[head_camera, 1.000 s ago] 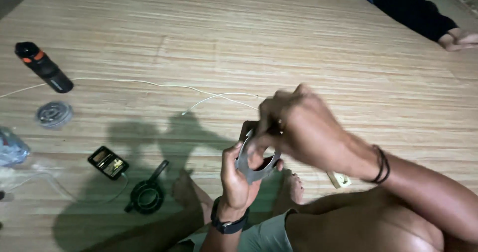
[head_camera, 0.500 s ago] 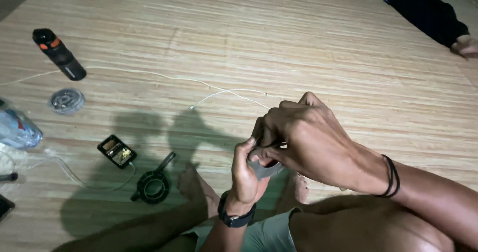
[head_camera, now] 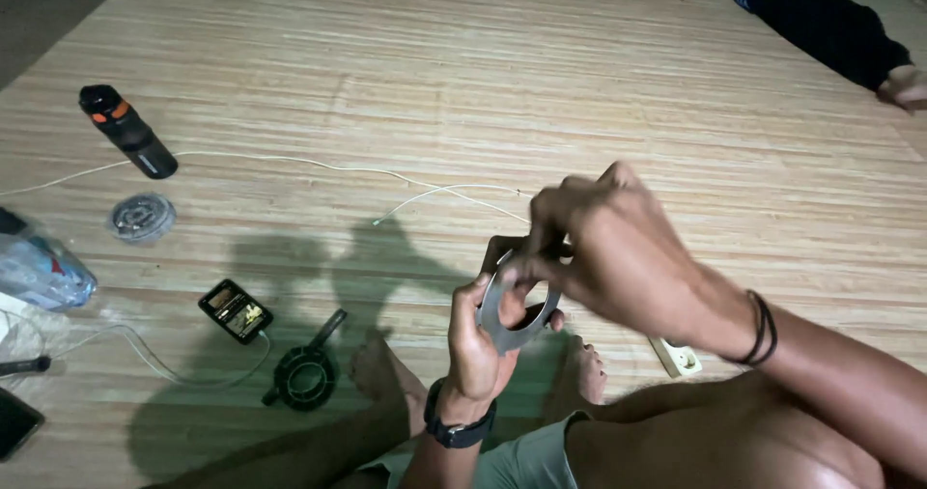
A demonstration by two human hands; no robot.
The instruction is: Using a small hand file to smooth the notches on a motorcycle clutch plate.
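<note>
Left hand (head_camera: 480, 339) fingers (head_camera: 470, 301) closed on the rim of one grey metal ring (head_camera: 515, 317), held upright above the lap. Right hand (head_camera: 606, 252) fingers pinch the ring's top edge; blurred, so exact contact unclear. Two feet (head_camera: 379, 368) just below the ring. On the floor (head_camera: 502, 93), left side: one black ring clamp with handle (head_camera: 304, 373), one phone (head_camera: 236, 310) on a white cable (head_camera: 290, 161), one round tin (head_camera: 142, 217), one black bottle with orange band (head_camera: 126, 130), one clear plastic bottle (head_camera: 39, 272). One power strip (head_camera: 676, 357) by the right forearm. Another person's leg (head_camera: 821, 26) top right, well apart. Middle of floor open.
</note>
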